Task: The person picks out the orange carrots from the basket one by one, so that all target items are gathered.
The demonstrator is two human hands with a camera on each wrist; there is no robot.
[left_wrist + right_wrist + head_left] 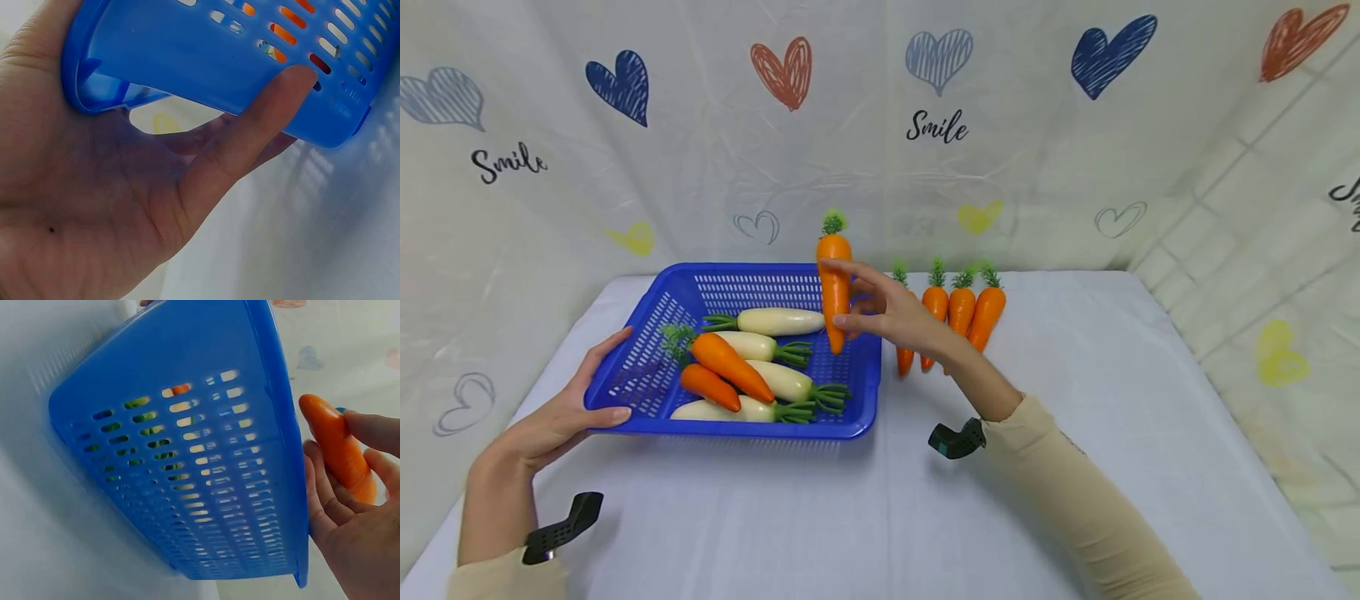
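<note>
One carrot (pixel 834 292) | tapered orange, green-topped | right fingers (pixel 867 272) pinch it | left fingers (pixel 603 351) grip basket (pixel 730 428)

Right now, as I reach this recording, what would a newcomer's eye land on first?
Probably the bright blue basket, its left end held by the left hand, with white radishes and two orange carrots inside. Next, the carrot held upright in the right hand over the basket's right end. Four more carrots lie side by side to the basket's right.
</note>
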